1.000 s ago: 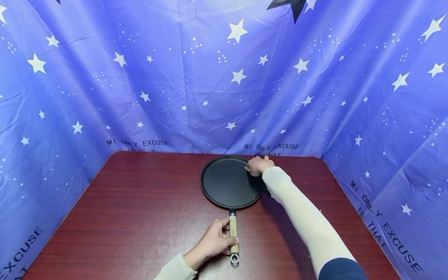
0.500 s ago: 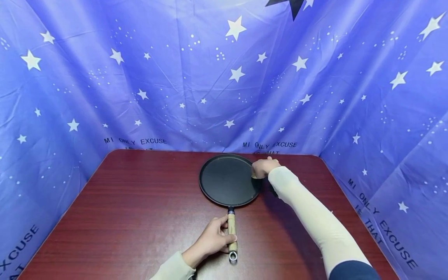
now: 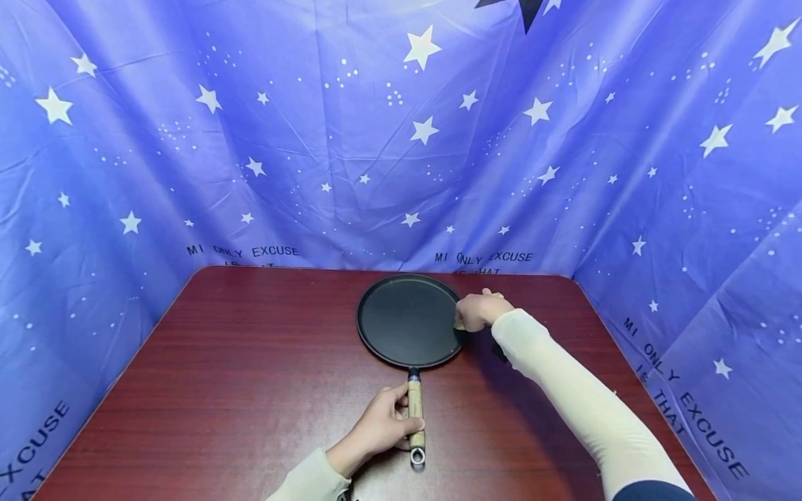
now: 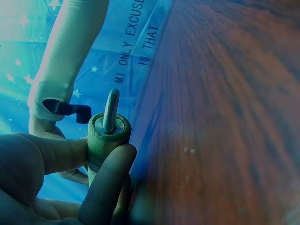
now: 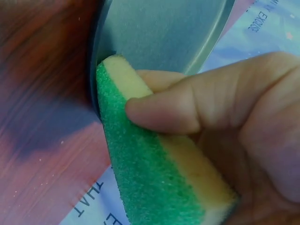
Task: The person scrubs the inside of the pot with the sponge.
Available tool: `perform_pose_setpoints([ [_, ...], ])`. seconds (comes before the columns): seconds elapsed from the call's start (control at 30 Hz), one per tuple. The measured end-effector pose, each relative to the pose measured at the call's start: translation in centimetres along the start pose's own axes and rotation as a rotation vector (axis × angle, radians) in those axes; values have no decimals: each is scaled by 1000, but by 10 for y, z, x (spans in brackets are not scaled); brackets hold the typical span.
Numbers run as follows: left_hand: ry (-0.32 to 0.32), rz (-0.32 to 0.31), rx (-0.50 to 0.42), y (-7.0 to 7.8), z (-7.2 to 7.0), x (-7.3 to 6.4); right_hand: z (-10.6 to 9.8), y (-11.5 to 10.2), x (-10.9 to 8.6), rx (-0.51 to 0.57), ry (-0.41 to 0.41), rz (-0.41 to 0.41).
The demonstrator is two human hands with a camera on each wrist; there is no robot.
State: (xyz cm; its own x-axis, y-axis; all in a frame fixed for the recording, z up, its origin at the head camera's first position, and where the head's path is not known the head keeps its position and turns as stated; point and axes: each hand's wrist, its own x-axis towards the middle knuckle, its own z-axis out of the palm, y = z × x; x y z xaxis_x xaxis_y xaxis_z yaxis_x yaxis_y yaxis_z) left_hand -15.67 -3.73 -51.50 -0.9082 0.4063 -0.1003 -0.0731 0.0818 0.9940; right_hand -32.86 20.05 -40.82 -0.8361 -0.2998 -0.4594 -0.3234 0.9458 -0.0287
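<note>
A round, flat black frying pan (image 3: 407, 320) stands toward the back of the table, its wooden handle (image 3: 415, 403) pointing at me. My left hand (image 3: 382, 421) grips that handle, thumb on top; the left wrist view shows the handle's end with its metal hanging loop (image 4: 111, 110) between thumb and fingers. At the pan's right rim is my right hand (image 3: 479, 311). It pinches a sponge (image 5: 145, 154) with a green scouring side and a yellow foam side. One end of the sponge lies against the inside of the rim (image 5: 96, 61). In the head view, the hand hides most of the sponge.
The reddish-brown wooden table (image 3: 250, 362) extends around the pan. A blue curtain (image 3: 351, 139) printed with white stars and lettering hangs behind and at both sides. A black strap mount (image 4: 70, 110) sits on the right wrist.
My right hand has moved with the sponge along the pan's right rim, rightward and toward me. The left hand keeps its grip on the handle, and the pan has hardly shifted.
</note>
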Motion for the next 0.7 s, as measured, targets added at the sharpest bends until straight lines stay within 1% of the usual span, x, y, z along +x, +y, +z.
perform_pose_setpoints([
  [0.13, -8, -5, -16, -1, -1, 0, 2, -2, -5, 23, -27, -39],
  [0.33, -14, -16, -33, -2, -1, 0, 4, -3, -11, 40, -39, -118],
  [0.43, -15, -20, -35, -1, -1, 0, 5, -4, -12, 48, -49, -146],
  [0.57, -18, -12, -46, 0, -2, 1, 6, -4, -13, 43, -58, -202],
  [0.7, -21, -12, -45, 0, -3, 1, 7, -4, -12, 76, -99, -279],
])
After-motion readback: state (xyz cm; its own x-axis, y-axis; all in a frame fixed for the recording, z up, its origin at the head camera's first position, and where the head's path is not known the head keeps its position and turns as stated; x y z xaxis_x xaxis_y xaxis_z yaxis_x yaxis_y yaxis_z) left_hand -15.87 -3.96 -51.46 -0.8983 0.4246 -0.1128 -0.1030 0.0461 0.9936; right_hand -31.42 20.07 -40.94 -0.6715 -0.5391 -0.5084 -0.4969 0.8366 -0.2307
